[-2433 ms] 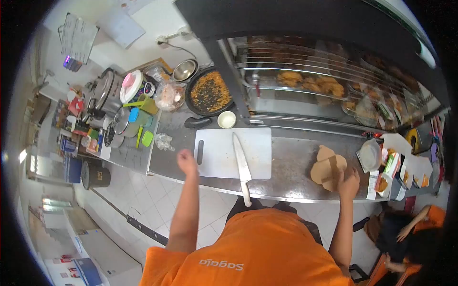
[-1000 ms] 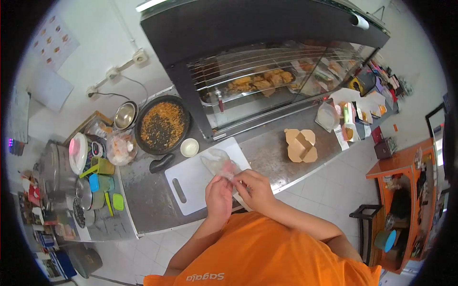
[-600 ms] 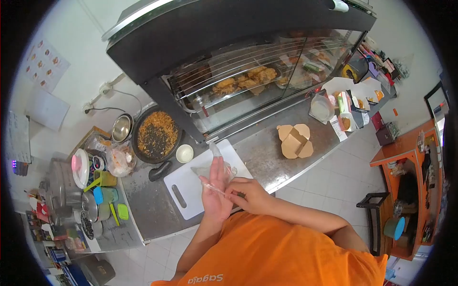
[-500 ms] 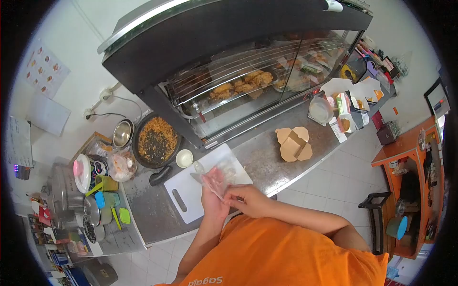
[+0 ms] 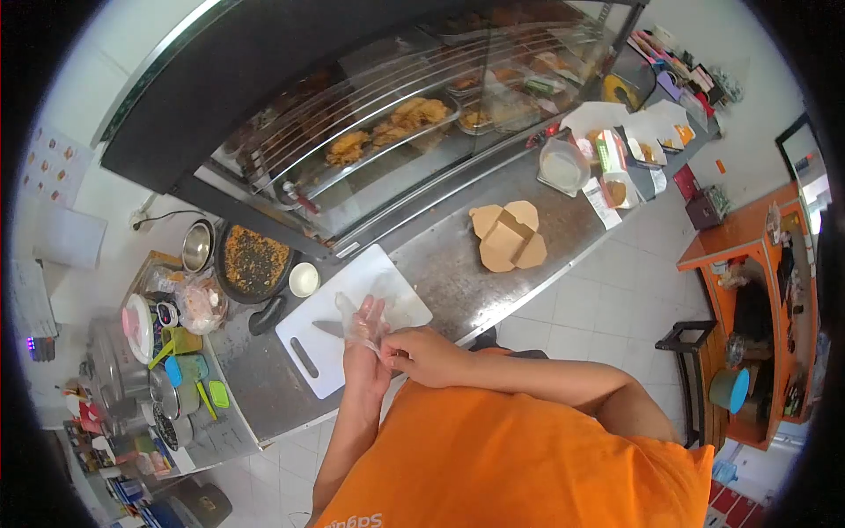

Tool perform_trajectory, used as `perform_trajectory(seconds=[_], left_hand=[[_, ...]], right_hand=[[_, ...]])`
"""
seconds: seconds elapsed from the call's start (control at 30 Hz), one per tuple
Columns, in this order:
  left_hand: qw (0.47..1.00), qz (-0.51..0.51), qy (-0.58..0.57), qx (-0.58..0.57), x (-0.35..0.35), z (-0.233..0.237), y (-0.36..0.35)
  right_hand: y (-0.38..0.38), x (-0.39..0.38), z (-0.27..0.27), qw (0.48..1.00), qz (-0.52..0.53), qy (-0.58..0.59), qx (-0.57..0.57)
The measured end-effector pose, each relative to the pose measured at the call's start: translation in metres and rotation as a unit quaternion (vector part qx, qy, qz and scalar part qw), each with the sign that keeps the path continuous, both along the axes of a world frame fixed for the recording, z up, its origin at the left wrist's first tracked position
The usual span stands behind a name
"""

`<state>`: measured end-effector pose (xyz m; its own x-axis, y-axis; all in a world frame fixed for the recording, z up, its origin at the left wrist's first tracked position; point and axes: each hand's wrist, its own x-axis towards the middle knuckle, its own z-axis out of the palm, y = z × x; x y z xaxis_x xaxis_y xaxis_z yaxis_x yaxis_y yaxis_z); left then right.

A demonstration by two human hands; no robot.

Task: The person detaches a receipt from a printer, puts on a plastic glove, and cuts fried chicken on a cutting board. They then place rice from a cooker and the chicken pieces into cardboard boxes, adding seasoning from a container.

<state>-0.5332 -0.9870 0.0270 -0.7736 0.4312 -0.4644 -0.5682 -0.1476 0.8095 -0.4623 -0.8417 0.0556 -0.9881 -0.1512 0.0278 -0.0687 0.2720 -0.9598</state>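
Has just straightened the left hand (image 5: pixel 364 349) inside a clear plastic glove (image 5: pixel 356 327), spreading the fingers above the white cutting board (image 5: pixel 374 271); pinches the glove's near edge in the right hand's (image 5: pixel 427 355) grip, so seems closer to being fully gloved.

Thin see-through plastic glove (image 5: pixel 363 329) – smooth matt plastic board (image 5: pixel 371 276) – glossy scuffed metal counter (image 5: pixel 437 267)

Edge of the clear glove (image 5: pixel 352 329) lost to me in the right hand (image 5: pixel 422 355), knife (image 5: pixel 326 328) mostly hidden behind the left hand (image 5: pixel 363 359), lettering (image 5: pixel 359 521) on orange shirt (image 5: pixel 519 440) cut by the bottom edge, display case (image 5: pixel 194 123) cut off above, paper slip's (image 5: pixel 602 204) print too small to read.
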Motion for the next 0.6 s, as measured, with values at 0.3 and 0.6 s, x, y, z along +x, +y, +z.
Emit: perform_trajectory(seconds=[0.3, 0.6], left_hand=[[0.966, 0.008, -0.092, 0.240, 0.016, -0.015, 0.009], [0.855, -0.185, -0.045, 0.482, 0.002, -0.060, 0.014]], right_hand=[[0.010, 0.005, 0.004, 0.999, -0.034, 0.003, -0.015], [0.010, 0.020, -0.003, 0.994, 0.074, -0.006, -0.075]])
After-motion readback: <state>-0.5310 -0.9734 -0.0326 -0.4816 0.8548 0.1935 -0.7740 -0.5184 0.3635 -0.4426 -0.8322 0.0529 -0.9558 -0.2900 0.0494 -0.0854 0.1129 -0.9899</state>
